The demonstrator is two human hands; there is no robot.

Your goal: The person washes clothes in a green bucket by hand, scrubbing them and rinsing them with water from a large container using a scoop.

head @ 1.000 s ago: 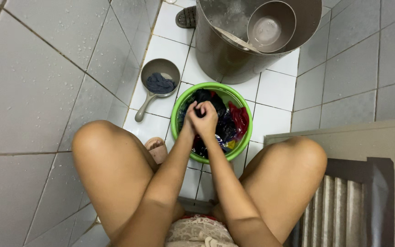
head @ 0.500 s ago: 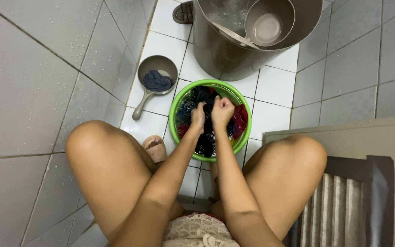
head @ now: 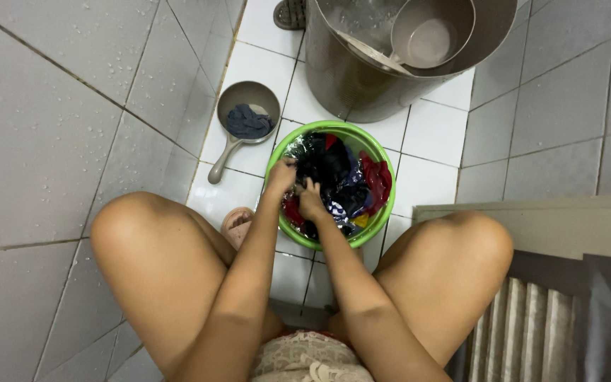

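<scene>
Head view: a green basin [head: 385,205] sits on the white tiled floor [head: 429,134] between the person's knees, filled with wet dark and red clothes [head: 341,177]. The left hand [head: 281,176] and the right hand [head: 311,204] are pressed close together at the basin's near left side, both curled shut on the clothes. Left of the basin lies a grey dipper [head: 243,127] holding a blue cloth [head: 247,122]. Farther off stands a large grey bucket [head: 362,78] with a second dipper [head: 429,35] inside.

Dim, even indoor light; soft shadows; faint sheen on wet tiles; sharp focus.
</scene>
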